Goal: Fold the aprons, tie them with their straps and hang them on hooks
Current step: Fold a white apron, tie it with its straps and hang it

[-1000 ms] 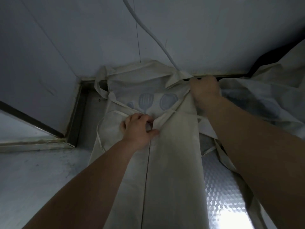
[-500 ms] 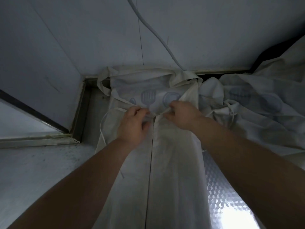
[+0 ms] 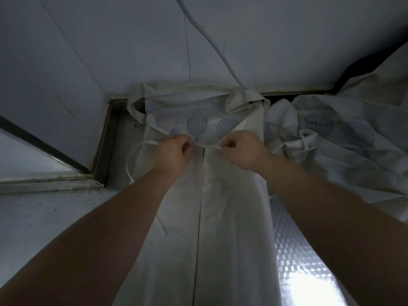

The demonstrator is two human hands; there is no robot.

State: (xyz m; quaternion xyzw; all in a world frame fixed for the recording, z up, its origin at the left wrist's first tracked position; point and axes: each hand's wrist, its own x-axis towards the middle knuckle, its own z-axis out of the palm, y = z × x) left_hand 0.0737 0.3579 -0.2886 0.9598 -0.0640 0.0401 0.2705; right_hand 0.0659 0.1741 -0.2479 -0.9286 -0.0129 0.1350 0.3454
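Note:
A cream apron [image 3: 231, 217] lies lengthwise on the steel counter, its two sides folded in to meet along a centre seam. Its bib with blue utensil prints [image 3: 196, 127] points toward the wall. My left hand [image 3: 174, 151] grips the top corner of the left flap in curled fingers. My right hand [image 3: 242, 151] grips the top corner of the right flap, close beside the left. A thin strap [image 3: 132, 160] loops out to the left of the apron.
A heap of more cream aprons [image 3: 342, 151] lies to the right against the wall. A white cable [image 3: 212, 40] hangs down the wall to the counter's back. The patterned steel counter [image 3: 293, 261] shows at lower right; a recessed corner gutter [image 3: 110, 146] lies at left.
My right hand came down from the apron's far right corner to the centre beside my left hand. Both hands went from lying on the cloth to curling round the flap corners.

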